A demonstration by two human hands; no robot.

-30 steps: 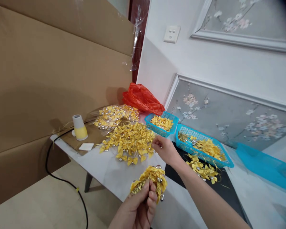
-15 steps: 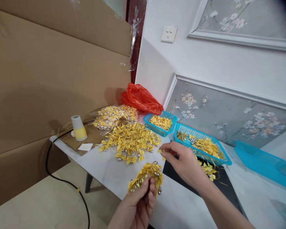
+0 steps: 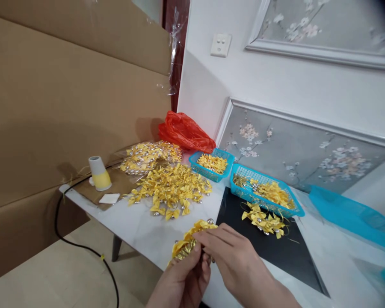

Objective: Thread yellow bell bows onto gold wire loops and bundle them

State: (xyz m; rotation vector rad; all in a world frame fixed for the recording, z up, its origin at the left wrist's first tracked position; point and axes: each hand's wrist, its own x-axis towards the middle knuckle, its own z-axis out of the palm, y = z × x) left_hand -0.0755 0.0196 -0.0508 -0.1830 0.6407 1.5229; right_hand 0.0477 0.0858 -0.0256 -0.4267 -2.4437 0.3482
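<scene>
My left hand (image 3: pixel 182 273) is closed around a bunch of yellow ribbon bows (image 3: pixel 192 233) with silver bells and gold twist ties, held above the front of the table. Against the right side of this bunch, my right hand (image 3: pixel 232 256) has its fingers pressed together, pinching at a bow; its fingertips partly cover the bunch. Beyond the hands lies a loose pile of yellow bows with bells (image 3: pixel 173 188). A smaller group of bows (image 3: pixel 265 220) rests on a black mat (image 3: pixel 279 252) to the right.
Two blue baskets (image 3: pixel 250 194) hold more bows by the wall. Behind the pile are a clear bag of bows (image 3: pixel 149 156) and a red plastic bag (image 3: pixel 186 134). A grey-yellow cone (image 3: pixel 100 173) and white pad (image 3: pixel 109 198) sit left; a black cable (image 3: pixel 83 244) hangs off the table.
My right hand has come down and left from near the pile and mat to the bunch in my left hand. The bows on the mat are now uncovered. The view has shifted slightly.
</scene>
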